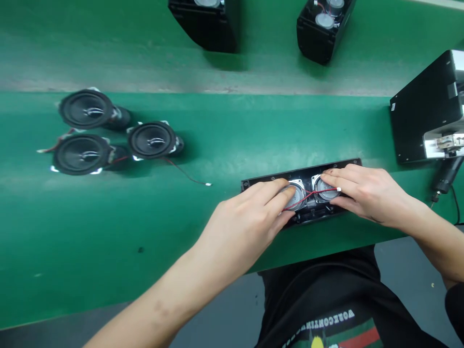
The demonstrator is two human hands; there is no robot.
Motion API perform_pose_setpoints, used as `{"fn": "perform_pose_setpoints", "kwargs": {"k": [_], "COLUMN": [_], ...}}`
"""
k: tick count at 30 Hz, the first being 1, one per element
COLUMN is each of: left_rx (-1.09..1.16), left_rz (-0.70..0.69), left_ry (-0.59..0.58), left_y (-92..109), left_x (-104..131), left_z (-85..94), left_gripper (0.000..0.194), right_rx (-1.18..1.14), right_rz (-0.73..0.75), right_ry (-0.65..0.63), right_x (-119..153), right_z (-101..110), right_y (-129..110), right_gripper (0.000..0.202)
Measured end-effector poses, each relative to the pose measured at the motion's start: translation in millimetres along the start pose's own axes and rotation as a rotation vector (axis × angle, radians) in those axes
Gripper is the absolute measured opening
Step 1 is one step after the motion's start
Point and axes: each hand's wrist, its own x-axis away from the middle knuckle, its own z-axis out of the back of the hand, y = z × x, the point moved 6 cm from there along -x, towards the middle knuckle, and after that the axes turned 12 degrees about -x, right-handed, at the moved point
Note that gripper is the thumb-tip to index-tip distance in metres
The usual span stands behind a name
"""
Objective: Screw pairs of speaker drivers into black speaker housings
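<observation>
A long black panel (311,213) lies slightly tilted near the table's front edge, with two round speakers set in it. My left hand (255,210) has its fingers closed on the left speaker (297,195). On the right speaker (323,192), my right hand (366,193) grips the rim with thumb and fingers. A red wire runs across both speakers and ends in a white connector (339,189) beside my right fingers.
Three black speakers (154,140) with wires stand on the green table (145,217) at left. Two black housings (319,43) sit on the raised back part. At right are a black machine (424,111) and a screwdriver tool (446,176) with a cable.
</observation>
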Motion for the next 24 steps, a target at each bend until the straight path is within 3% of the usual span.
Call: {"fn": "perform_pose_setpoints", "kwargs": {"k": [24], "left_rx": [-0.096], "left_rz": [-0.054], "left_ry": [-0.004], "left_y": [8.1], "left_x": [-3.2], "left_z": [6.4], "left_gripper": [0.039], "right_rx": [-0.013], "right_rz": [0.008], "right_ry": [0.007], "right_x": [-2.2], "right_z": [3.2], "right_y": [-3.9], "right_gripper": [0.035]}}
